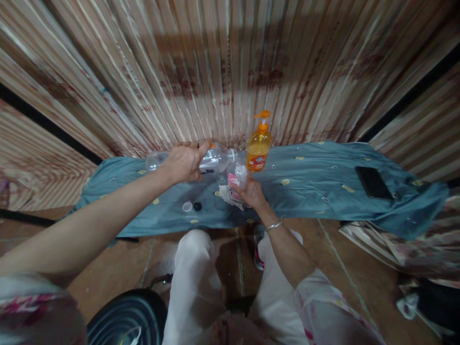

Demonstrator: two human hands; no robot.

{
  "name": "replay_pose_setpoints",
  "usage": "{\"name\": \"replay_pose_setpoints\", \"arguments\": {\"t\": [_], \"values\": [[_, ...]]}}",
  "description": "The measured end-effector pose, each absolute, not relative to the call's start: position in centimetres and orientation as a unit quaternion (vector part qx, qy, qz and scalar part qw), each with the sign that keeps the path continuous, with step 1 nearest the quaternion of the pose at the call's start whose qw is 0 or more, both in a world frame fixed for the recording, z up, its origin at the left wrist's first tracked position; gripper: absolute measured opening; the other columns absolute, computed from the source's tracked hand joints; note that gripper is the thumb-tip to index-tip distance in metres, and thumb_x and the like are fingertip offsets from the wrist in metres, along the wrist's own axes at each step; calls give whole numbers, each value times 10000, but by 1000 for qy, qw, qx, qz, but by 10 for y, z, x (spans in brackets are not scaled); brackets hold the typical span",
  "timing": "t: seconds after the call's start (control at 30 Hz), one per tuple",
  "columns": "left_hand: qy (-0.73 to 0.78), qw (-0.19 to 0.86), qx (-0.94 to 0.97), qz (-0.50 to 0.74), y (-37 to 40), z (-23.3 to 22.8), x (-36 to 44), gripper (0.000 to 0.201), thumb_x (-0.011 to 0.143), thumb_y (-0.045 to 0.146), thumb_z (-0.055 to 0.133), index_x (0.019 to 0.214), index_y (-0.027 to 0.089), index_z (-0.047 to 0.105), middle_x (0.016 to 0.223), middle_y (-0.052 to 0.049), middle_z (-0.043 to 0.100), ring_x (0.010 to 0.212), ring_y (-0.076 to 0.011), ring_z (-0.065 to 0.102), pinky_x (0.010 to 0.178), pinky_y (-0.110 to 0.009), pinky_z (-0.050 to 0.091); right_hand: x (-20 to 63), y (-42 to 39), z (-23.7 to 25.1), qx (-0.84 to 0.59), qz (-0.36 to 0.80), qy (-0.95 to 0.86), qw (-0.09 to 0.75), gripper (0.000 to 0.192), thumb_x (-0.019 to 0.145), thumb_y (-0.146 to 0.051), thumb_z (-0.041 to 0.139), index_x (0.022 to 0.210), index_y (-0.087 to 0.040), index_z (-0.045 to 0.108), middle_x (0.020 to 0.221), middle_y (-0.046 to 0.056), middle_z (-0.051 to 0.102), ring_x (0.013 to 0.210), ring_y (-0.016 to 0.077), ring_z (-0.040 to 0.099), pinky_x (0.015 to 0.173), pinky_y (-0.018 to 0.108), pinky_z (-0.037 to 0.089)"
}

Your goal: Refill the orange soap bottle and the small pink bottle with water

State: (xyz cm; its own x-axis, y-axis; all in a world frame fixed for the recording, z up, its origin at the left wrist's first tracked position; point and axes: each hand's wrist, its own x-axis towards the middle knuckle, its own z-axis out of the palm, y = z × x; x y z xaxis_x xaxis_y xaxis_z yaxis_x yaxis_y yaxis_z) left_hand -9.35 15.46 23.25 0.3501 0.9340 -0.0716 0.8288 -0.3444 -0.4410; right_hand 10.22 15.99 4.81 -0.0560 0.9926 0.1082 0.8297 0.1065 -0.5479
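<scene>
My left hand (187, 160) is wrapped over a large clear plastic bottle (217, 159), which lies on its side with its neck pointing right. Close to that neck, my right hand (251, 191) grips a small clear plastic container (240, 173) with a pink patch on it; its exact kind is unclear. A crumpled whitish cloth (230, 197) shows below the right fingers, partly hidden by them. Just beyond the right hand stands an upright pump bottle (258, 148) of orange liquid. A pale cap (187, 206) and a black cap (197, 206) rest nearer to me.
A blue-green patterned cloth (305, 191) covers the narrow table. Toward its right end lies a black phone (373, 183). Striped curtains (223, 72) hang directly behind. Below left on the tiled floor is a round black ridged object (125, 318).
</scene>
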Motion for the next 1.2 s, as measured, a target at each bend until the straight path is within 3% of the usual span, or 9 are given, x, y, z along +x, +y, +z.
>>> {"name": "replay_pose_setpoints", "arguments": {"t": [0.53,1.2], "values": [[-550,164,-805,149,153,233,-98,831,787,364,722,1494,141,347,1324,-182,629,1218,-331,622,952,-367,504,100,157,55,-642,164,-715,222,659,938,-526,640,1368,-60,459,1167,220,747,1080,295,736,888,322,532],[-546,171,-805,157,152,235,-96,785,794,363,711,1465,153,363,1316,-170,640,1221,-320,621,957,-358,492,100,157,53,-643,162,-716,220,651,936,-520,637,1362,-60,462,1176,217,746,1074,291,739,883,318,531]]}}
